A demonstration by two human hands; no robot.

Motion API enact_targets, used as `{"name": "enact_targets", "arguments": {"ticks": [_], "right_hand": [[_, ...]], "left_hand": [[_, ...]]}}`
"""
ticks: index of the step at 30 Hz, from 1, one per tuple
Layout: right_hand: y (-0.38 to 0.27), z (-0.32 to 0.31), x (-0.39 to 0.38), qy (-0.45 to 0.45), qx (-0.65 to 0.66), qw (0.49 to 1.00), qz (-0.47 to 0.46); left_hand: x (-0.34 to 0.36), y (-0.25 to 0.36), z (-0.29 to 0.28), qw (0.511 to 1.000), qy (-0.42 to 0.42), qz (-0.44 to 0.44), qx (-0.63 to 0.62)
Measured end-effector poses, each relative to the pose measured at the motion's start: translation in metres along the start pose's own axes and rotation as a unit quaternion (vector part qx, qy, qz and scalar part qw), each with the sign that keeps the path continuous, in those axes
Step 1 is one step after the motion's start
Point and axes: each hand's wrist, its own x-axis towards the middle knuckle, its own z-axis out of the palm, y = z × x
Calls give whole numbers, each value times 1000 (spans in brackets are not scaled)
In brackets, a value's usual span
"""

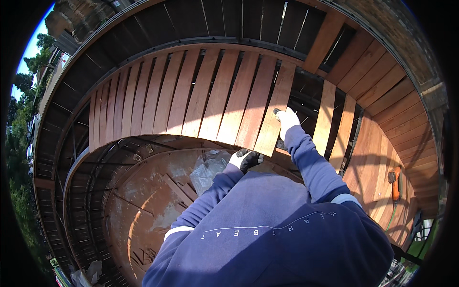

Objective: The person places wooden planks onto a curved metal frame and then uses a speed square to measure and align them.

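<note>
Near the middle of the head view, a reddish wooden plank (270, 131) lies at the right end of a curved row of spaced boards (211, 95). My right hand (287, 120), in a white glove with dark fingertips, grips this plank along its right side. My left hand (246, 160), in a black and pale glove, has its fingers curled at the plank's lower end. Just right of it, two lighter planks (324, 119) lie apart over a dark metal frame, with gaps between them.
Curved dark metal steps (181, 24) ring the top and left. More wooden boards (397, 115) line the right, where an orange power tool (395, 184) with a green hose rests. Below is a rusty round floor (129, 205) with clear plastic sheeting (208, 170) and loose offcuts (177, 191).
</note>
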Motion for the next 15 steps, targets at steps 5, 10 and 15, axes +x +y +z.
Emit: {"name": "enact_targets", "arguments": {"ticks": [5, 10, 15], "right_hand": [[2, -2, 2, -2, 24, 1000, 10], [-5, 3, -3, 5, 5, 1000, 12], [0, 5, 1, 16, 28, 999, 11]], "left_hand": [[2, 9, 9, 993, 44, -74, -75], [-2, 10, 14, 995, 56, -58, -61], [-6, 11, 15, 993, 35, -48, -101]]}}
